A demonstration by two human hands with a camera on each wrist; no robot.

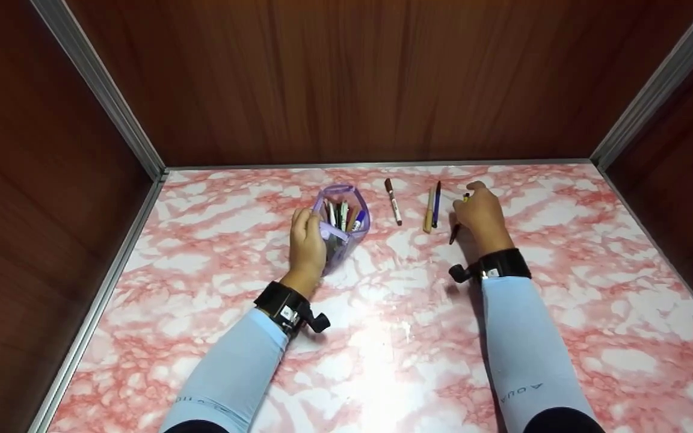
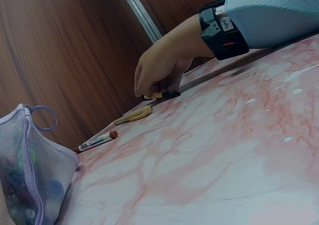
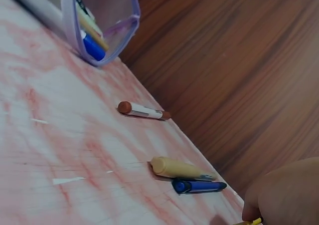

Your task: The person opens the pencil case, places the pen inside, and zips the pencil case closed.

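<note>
My left hand (image 1: 307,237) grips the near left side of a purple mesh pencil pouch (image 1: 341,249), its top open toward the back wall. Several pens and markers stick up inside, among them a blue-capped marker (image 1: 358,220). On the right, my right hand (image 1: 480,211) pinches a thin black-and-yellow pen (image 1: 455,233) at the table surface. In the left wrist view, that pen (image 2: 170,95) shows under the curled fingertips. Just left of this hand lie a blue pen (image 1: 437,205) and a beige marker (image 1: 428,215), side by side.
Between the pouch and the beige marker lies a white marker (image 1: 393,203) with brown ends. The table (image 1: 382,337) has a red-and-white marbled top. Brown wood panels (image 1: 370,84) close it in at the back and both sides, with metal edging (image 1: 382,164) along the back.
</note>
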